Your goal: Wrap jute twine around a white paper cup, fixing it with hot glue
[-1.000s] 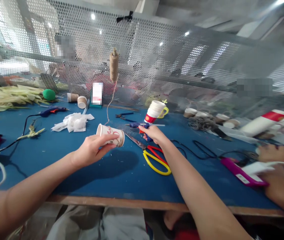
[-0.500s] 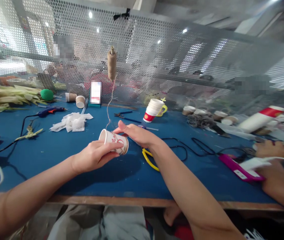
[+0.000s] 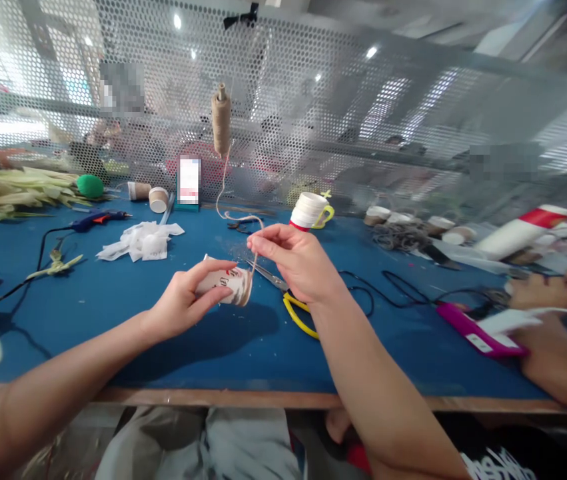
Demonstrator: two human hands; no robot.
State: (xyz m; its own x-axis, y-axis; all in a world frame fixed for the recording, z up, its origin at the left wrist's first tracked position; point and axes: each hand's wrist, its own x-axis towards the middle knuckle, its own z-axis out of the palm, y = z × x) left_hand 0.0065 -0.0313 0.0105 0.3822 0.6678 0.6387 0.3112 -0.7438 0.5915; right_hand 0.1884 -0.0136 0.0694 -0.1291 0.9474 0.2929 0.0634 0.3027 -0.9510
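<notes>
My left hand (image 3: 186, 297) is closed around a white paper cup (image 3: 224, 285) with red and dark print, held tilted on its side above the blue table. Brown cord circles one end of the cup. Beside that end, my right hand (image 3: 296, 257) pinches a strand of twine (image 3: 243, 217) between thumb and fingers. The strand runs from the cup past my fingertips and up to a brown twine spool (image 3: 221, 123) hanging at the mesh panel. Under my right wrist lie scissors with yellow handles (image 3: 297, 316), partly covered by the arm.
Stacked white cups (image 3: 308, 210) with a yellow handle stand behind my right hand. On the left are a glue gun (image 3: 98, 220), crumpled white material (image 3: 144, 241) and a green ball (image 3: 90, 187). A purple device (image 3: 478, 330) with cables lies near another person's arm (image 3: 558, 353) at right.
My right hand has gone from touching the cup to pinching the twine, slightly right of it. The cup has turned in my left hand, and the twine now loops toward my right fingers.
</notes>
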